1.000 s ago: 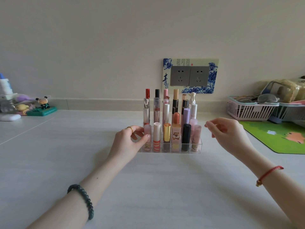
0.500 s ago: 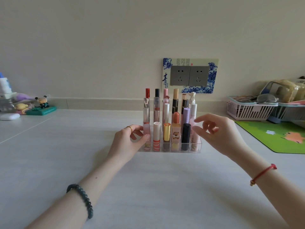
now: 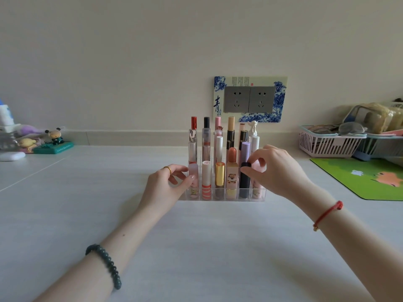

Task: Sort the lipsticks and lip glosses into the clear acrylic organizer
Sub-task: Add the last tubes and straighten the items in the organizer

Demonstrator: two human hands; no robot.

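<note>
A clear acrylic organizer (image 3: 224, 198) stands mid-table, filled with several upright lipsticks and lip glosses in stepped rows. My left hand (image 3: 168, 186) rests against its left side, thumb on the frosted pink tube (image 3: 193, 182) in the front left slot. My right hand (image 3: 277, 171) is at the right side, thumb and fingertips pinched on the cap of the black lipstick (image 3: 244, 184), which stands in a front slot. The front right pink tube (image 3: 257, 188) is partly hidden behind my right hand.
Two baskets (image 3: 327, 142) with pouches sit at the right by the wall, beside a green mat (image 3: 370, 179). Small figurines (image 3: 52, 140) and a white case (image 3: 12, 155) lie at the far left. A wall socket plate (image 3: 249, 99) is behind the organizer.
My right hand has moved left and down from the open air at the organizer's right onto the black lipstick's cap. My left hand has stayed at the left side.
</note>
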